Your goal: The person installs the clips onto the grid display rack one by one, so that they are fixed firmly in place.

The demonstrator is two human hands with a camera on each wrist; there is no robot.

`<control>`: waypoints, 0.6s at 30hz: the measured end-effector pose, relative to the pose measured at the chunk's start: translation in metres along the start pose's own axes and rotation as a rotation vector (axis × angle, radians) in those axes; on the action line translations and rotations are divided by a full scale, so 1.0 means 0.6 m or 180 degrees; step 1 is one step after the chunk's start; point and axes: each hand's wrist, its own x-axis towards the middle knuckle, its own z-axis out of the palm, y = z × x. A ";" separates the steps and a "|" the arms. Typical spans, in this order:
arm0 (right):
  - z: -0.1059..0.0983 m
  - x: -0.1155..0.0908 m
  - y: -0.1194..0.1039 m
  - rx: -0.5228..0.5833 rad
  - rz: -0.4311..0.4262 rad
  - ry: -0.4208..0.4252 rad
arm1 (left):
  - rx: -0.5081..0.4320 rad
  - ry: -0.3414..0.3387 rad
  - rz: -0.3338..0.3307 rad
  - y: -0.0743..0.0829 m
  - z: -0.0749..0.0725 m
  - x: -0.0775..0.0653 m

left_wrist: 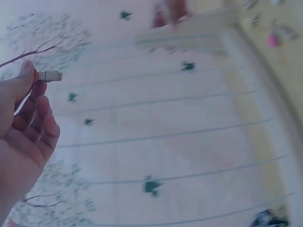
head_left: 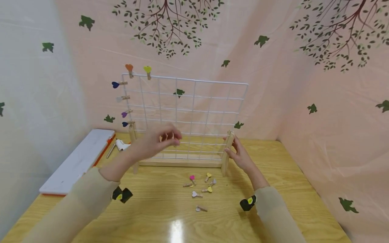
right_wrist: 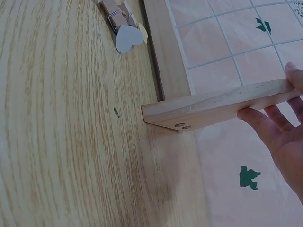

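Observation:
My left hand (head_left: 153,140) is raised in front of the white wire grid (head_left: 194,81). Between thumb and fingertips it pinches a small wooden clothespin (left_wrist: 50,76) with a bit of red-orange at the held end; the hand hides it in the head view. My right hand (head_left: 240,156) grips the right wooden post (right_wrist: 213,104) of the stand, thumb on one side and fingers on the other. Clothespins with hearts sit along the grid: an orange one (head_left: 129,69) and a yellow one (head_left: 148,71) on top, several down the left edge, including a purple one (head_left: 124,114).
Several loose heart clothespins, among them a pink one (head_left: 192,178) and a white one (head_left: 195,194), lie on the wooden table (head_left: 146,209) before the stand. A white glue gun (head_left: 122,145) and a white case with orange edging (head_left: 79,158) are at the left.

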 end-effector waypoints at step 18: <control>0.007 -0.005 -0.033 -0.0011 -0.0025 -0.0030 | 0.0855 0.1572 -0.0728 0.013 -0.190 0.149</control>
